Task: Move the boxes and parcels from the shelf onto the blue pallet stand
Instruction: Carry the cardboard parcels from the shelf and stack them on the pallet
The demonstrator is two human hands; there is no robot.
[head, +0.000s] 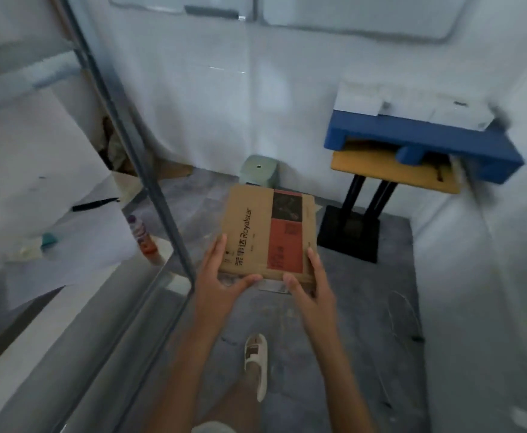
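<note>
A: Where's the cardboard box rn?

B: Both hands are gripping it at its near end, w/ the left hand clamping the left corner and the right hand clamping the right, fingers running up the sides and thumbs pressing on the near end. It's hanging in the air below and left of the blue pallet stand, well apart from it, right of the shelf post.

A: Progress?

B: Partly done, I'd say. White parcels are already sitting on the pallet stand (count's blurry, at least two). This box isn't placed yet.

A: What's remaining left of the pallet stand, on the shelf?

B: Can't tell about boxes. I'm only seeing a bottle and a pen lying there.
</note>
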